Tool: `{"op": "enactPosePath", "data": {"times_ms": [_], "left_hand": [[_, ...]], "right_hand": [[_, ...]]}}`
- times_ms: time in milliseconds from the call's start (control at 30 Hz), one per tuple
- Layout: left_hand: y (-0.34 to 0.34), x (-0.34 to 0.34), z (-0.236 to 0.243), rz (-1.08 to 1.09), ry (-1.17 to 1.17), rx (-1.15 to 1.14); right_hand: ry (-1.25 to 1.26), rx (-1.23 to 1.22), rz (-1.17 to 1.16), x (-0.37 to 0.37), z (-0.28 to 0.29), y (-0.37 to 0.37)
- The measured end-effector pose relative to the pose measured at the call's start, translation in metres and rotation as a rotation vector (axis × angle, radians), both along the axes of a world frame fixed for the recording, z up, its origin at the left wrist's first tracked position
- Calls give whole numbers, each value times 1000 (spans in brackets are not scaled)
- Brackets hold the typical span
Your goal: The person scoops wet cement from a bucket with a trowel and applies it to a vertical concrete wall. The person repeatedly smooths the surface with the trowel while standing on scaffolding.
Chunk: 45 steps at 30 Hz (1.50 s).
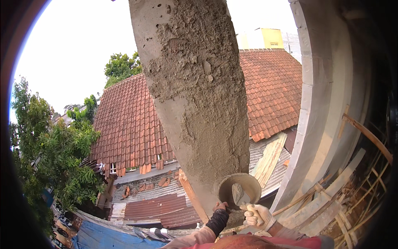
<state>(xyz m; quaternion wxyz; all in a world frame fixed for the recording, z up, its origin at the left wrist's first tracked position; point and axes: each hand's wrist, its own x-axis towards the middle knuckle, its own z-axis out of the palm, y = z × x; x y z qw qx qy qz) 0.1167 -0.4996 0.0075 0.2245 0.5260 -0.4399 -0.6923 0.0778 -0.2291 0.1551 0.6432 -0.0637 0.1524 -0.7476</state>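
A tall concrete column (pixel 207 116) stands in front of me, coated with rough wet mortar, thickest on its upper part and smoother lower down. A round grey bucket (pixel 254 182) is tilted against the column's foot, its mouth facing me. At the bucket's lower left rim, my left hand (pixel 221 206), with a dark cover on the wrist, has its fingers curled over the edge. My right hand (pixel 258 216), in a pale knitted glove, is closed at the lower right of the mouth. It grips a trowel whose mortar-smeared grey blade (pixel 237 193) reaches into the bucket; the handle is mostly hidden.
A pale block wall (pixel 309 99) rises at the right. Wooden planks and bamboo poles (pixel 344 220) lie at the lower right. Beyond the column are a red tiled roof (pixel 128 120), rusty corrugated sheets (pixel 153 211), a blue tarp (pixel 103 236) and leafy trees (pixel 62 153).
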Motion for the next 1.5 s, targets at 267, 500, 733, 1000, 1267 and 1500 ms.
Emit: {"op": "enactPosePath", "data": {"times_ms": [267, 500, 733, 1000, 1267, 1500], "left_hand": [[0, 34, 23, -126, -175, -7], [-8, 47, -26, -92, -108, -126], [-9, 56, -18, -217, -190, -250], [12, 60, 22, -203, -112, -289], [43, 79, 61, -262, -103, -273], [64, 60, 50, -234, -34, -182]], "right_hand": [[615, -295, -374, -19, 222, -58], [1692, -152, -2346, -25, 531, -157], [1520, -166, -2737, -21, 647, -236], [2430, 314, -1071, -14, 324, -255], [2219, 85, -729, -89, 421, -184], [2894, 338, -360, -119, 518, -170]]}}
